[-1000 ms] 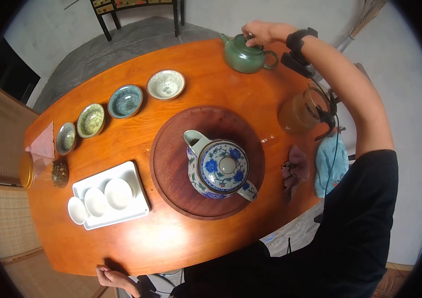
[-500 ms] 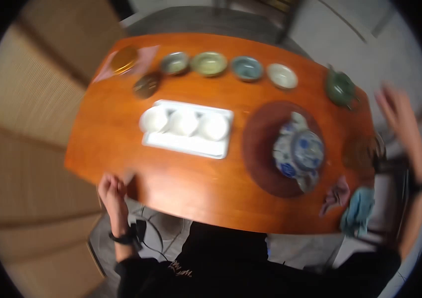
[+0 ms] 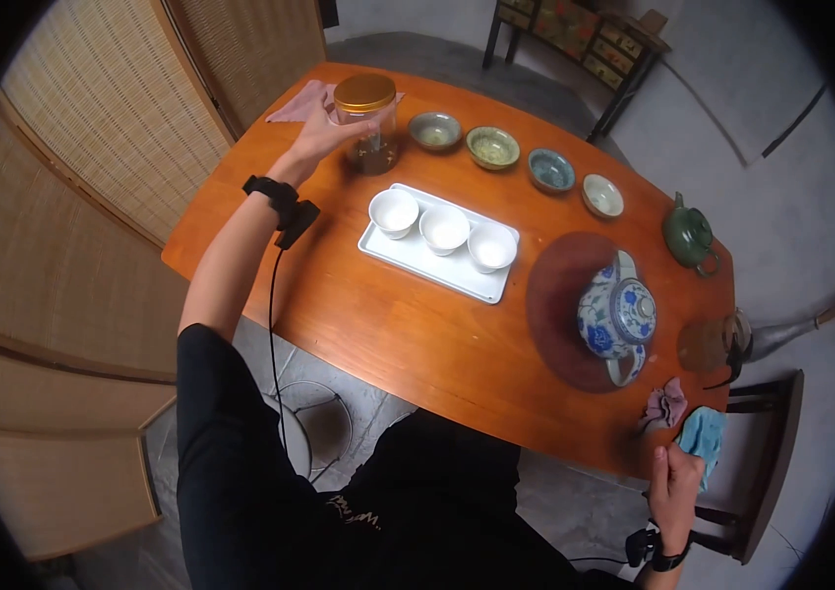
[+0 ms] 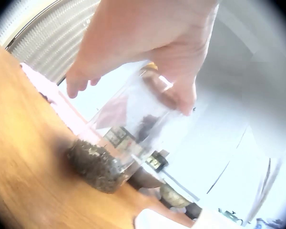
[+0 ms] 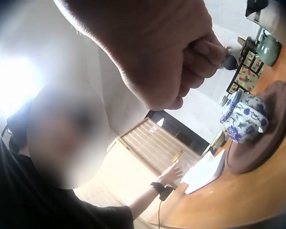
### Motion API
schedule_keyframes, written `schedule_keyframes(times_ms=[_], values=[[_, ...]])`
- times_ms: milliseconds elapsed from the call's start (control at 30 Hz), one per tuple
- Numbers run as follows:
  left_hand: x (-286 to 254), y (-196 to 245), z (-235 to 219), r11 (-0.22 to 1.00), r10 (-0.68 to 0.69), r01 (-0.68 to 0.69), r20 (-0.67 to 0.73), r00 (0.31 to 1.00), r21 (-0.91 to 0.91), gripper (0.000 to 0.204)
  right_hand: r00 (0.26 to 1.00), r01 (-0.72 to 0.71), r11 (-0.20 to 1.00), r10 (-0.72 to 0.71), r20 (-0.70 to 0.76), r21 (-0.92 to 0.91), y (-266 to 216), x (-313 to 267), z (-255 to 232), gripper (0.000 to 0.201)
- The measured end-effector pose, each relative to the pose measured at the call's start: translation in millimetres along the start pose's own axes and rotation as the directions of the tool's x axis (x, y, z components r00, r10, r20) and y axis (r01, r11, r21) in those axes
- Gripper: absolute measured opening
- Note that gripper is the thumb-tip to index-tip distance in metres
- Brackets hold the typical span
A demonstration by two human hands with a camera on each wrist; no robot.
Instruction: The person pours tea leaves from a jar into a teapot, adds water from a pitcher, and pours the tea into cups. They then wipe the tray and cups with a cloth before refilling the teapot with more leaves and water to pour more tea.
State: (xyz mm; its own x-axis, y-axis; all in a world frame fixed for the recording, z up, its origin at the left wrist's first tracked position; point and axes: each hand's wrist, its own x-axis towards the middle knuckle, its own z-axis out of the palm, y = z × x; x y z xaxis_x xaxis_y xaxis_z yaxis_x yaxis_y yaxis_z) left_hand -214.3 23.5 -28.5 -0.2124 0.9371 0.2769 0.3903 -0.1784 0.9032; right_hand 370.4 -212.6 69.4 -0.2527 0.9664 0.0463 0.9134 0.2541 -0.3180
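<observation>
In the head view my left hand (image 3: 317, 138) grips a clear jar (image 3: 378, 149) with a gold lid, near the far left of the table. Its thumb lies on one side and its fingers reach round the other. Dark dried bits, like loose tea, fill the bottom of the jar, as the left wrist view shows. Over the near right edge is my right hand (image 3: 675, 482), fingers curled into the palm and holding nothing. Beside it lie a blue cloth (image 3: 704, 434) and a mauve cloth (image 3: 666, 403).
Three white cups stand on a white tray (image 3: 481, 286) mid-table. Several glazed bowls line the far side, among them a blue bowl (image 3: 551, 171). A blue-and-white teapot (image 3: 602, 313) sits on a round board (image 3: 547, 285). Farther right are a green teapot (image 3: 688, 236) and a glass pot (image 3: 703, 344).
My right hand has left the green teapot's lid and come back to the table's near right edge. My left hand has gone from the near edge to the jar. The head view has swung left.
</observation>
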Motion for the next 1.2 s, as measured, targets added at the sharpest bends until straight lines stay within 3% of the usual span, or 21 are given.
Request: schedule_keyframes(times_ms=[67, 167, 267, 333, 400, 433, 500, 567, 600, 667, 700, 733, 800, 900, 933, 1000, 1100, 1200], values=[[10, -17, 12, 0.998, 0.027, -0.032, -0.08, 0.996, -0.057, 0.092, 1.0, -0.007, 1.0, 0.008, -0.028, 0.021, -1, -8, 1, 0.035], [9, -11, 27, 0.983, 0.105, -0.113, -0.062, 0.993, -0.143, 0.087, 0.994, 0.065, 0.997, -0.061, -0.095, 0.049, -5, -13, 5, 0.037], [3, -2, 31, 0.989, 0.112, -0.128, -0.191, 0.975, -0.076, 0.082, 0.978, 0.183, 0.982, -0.176, -0.108, 0.055, -19, -4, 2, 0.038], [-1, 11, 21, 0.992, 0.115, -0.098, -0.237, 0.965, 0.079, 0.071, 0.962, 0.254, 0.966, -0.247, -0.121, 0.054, -23, 2, -2, 0.037], [-29, 54, 15, 0.959, 0.283, -0.276, -0.189, 0.94, 0.061, 0.066, 0.93, 0.342, 0.938, -0.331, -0.16, 0.05, -36, 15, -11, 0.032], [-48, 81, 13, 0.941, 0.329, -0.334, -0.078, 0.941, -0.051, 0.064, 0.912, 0.384, 0.922, -0.373, -0.17, 0.039, -46, 22, -17, 0.028], [-100, 133, 22, 0.946, 0.31, -0.31, -0.021, 0.951, -0.095, 0.063, 0.812, 0.55, 0.835, -0.535, -0.231, -0.002, -68, 40, -25, 0.023], [-160, 175, 32, 0.982, 0.151, -0.135, 0.119, 0.981, -0.133, 0.063, 0.764, 0.616, 0.787, -0.586, -0.269, 0.038, -91, 56, -21, 0.041], [-185, 180, 40, 0.978, 0.185, -0.163, 0.17, 0.968, -0.132, 0.062, 0.711, 0.66, 0.749, -0.6, -0.366, 0.054, -107, 63, -14, 0.049], [-233, 202, 70, 0.973, 0.053, 0.014, 0.282, 0.958, -0.23, 0.058, 0.664, 0.702, 0.708, -0.609, -0.435, 0.081, -139, 69, -5, 0.063], [-249, 209, 79, 0.987, -0.031, 0.081, 0.339, 0.94, -0.136, 0.069, 0.678, 0.698, 0.709, -0.609, -0.411, 0.101, -152, 67, -6, 0.07], [-267, 203, 98, 0.991, -0.02, 0.054, 0.259, 0.966, -0.125, 0.082, 0.696, 0.682, 0.731, -0.64, -0.325, 0.019, -162, 64, -3, 0.071], [-287, 200, 113, 0.96, -0.11, 0.175, 0.278, 0.954, -0.218, 0.086, 0.728, 0.656, 0.741, -0.672, -0.137, -0.148, -172, 59, 0, 0.072], [-305, 178, 129, 0.985, -0.064, 0.092, 0.189, 0.98, -0.145, 0.083, 0.716, 0.68, 0.7, -0.698, -0.008, -0.217, -167, 56, 16, 0.068], [-309, 175, 132, 0.986, -0.051, 0.074, 0.156, 0.986, -0.15, 0.083, 0.714, 0.672, 0.701, -0.699, -0.041, -0.237, -164, 53, 21, 0.061], [-309, 173, 133, 0.996, -0.001, -0.025, 0.282, 0.96, 0.09, 0.085, 0.677, 0.722, 0.662, -0.736, 0.005, -0.199, -156, 51, 25, 0.059], [-306, 158, 135, 0.985, 0.009, -0.084, 0.436, 0.9, 0.153, 0.091, 0.638, 0.769, 0.629, -0.767, 0.067, -0.116, -146, 49, 31, 0.054], [-299, 165, 136, 0.996, -0.061, 0.085, 0.51, 0.858, -0.023, 0.095, 0.574, 0.819, 0.574, -0.818, 0.051, -0.009, -133, 51, 35, 0.049]])
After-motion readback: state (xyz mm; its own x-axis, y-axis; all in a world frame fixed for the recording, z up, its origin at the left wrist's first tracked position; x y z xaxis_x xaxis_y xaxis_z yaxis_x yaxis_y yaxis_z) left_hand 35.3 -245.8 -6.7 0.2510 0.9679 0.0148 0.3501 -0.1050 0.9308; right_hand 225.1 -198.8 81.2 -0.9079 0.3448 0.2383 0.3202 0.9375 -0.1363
